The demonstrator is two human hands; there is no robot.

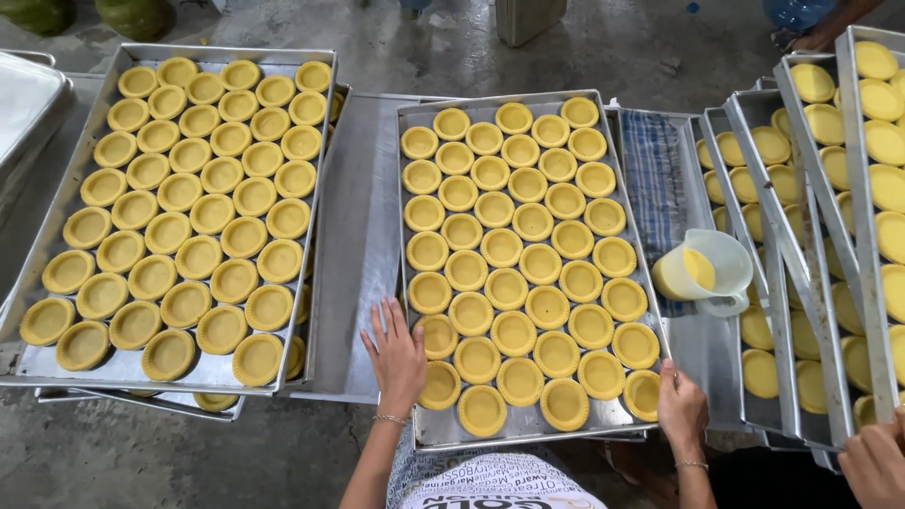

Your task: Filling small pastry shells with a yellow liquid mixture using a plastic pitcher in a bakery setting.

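Here the large rectangular metal tray [412,283] of empty yellow tart shells [514,273], lying between other trays, is best kept level, left hand [396,358] with fingers spread flat on its near-left edge, right hand [681,405] curled over the near-right corner.

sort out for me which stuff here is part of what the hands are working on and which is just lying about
In hand:
left hand on the middle tray
right hand at the tray's right corner
tart shells filling that tray

Lying about:
jug of yellow filling
blue checked cloth
left tray of shells
stacked trays at right
another person's hand
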